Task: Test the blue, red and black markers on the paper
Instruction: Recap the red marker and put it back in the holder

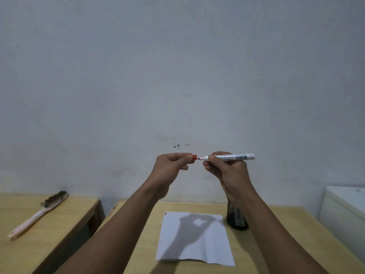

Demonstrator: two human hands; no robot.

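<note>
My right hand (227,169) grips a white-barrelled red marker (235,156), held level in the air with its bare red tip pointing left. My left hand (173,165) pinches the red cap (194,157) a small gap away from that tip. Both hands are raised in front of the wall, well above the table. Below them a white sheet of paper (213,246) lies on the wooden table (276,244), with short marks at its top left corner (165,213). A dark holder (237,218) with markers stands by the paper's top right corner, partly behind my right forearm.
A second wooden table (59,224) stands to the left across a gap, with a pale-handled brush (37,214) on it. A white box-like object (345,210) sits at the right edge. The wall rises just behind the tables.
</note>
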